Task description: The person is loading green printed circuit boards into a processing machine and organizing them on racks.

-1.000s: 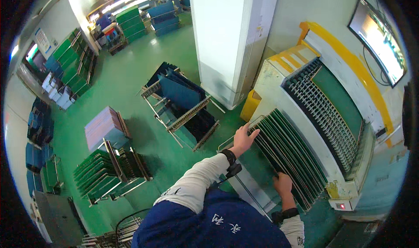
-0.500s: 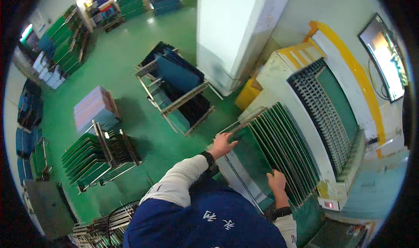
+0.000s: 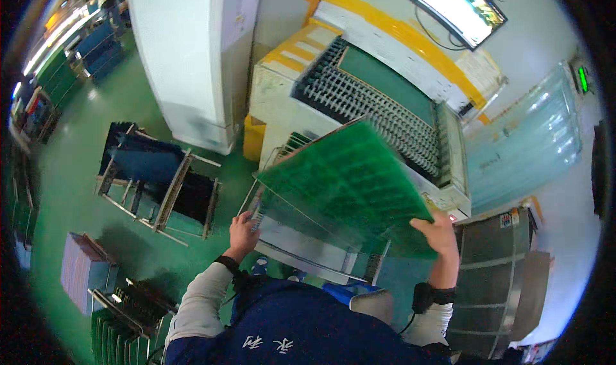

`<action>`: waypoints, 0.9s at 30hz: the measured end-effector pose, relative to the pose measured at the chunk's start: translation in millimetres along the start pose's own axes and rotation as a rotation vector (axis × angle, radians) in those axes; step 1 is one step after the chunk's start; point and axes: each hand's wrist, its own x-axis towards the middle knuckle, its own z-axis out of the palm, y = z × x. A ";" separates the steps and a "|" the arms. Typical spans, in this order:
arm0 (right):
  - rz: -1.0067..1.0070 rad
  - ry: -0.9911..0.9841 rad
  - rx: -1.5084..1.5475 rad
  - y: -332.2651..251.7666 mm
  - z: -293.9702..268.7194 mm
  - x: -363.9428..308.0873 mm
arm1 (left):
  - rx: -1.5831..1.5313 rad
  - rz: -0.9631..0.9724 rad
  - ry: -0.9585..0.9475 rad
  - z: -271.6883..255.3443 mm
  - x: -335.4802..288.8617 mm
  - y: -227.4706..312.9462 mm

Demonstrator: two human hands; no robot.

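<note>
Panel [image 3: 350,182], green and sheet-like, sits raised between the hands – head view, the only one. It lies far and left of the right hand [image 3: 443,233], far and right of the left hand [image 3: 244,235]. Tilted, one corner reaching left, another far; it overlaps the near edge of the roller bed [image 3: 385,118] in view, touching or apart cannot be told. Long axis hard to read, foreshortened – seems to run from the far corner toward the near right.

Right hand is nearer, on the panel's right edge: thumb across the visible face, fingers hidden behind, so apparently pinching it. Forearm up from the near side, wrist in a black band [image 3: 431,295].

Left hand near the panel's left corner, apart from it as far as seen, beside the left side of the metal rack [image 3: 374,267]. Fingers loosely curled; contact with the rack unclear. Left forearm slants far and right, elbow low.
</note>
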 end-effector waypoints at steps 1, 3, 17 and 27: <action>0.034 0.040 0.153 6.4 -13.6 -8.8 | -0.005 0.003 -0.004 -0.2 2.7 4.2; 0.054 0.220 0.435 17.1 -25.1 -18.6 | 0.006 -0.009 -0.006 -4.0 4.3 7.4; 0.176 0.311 1.548 96.2 30.5 45.3 | -0.017 0.042 0.028 1.2 5.8 -3.9; 0.480 0.376 1.801 127.9 138.7 117.5 | 0.013 0.080 -0.088 -5.9 10.8 -3.6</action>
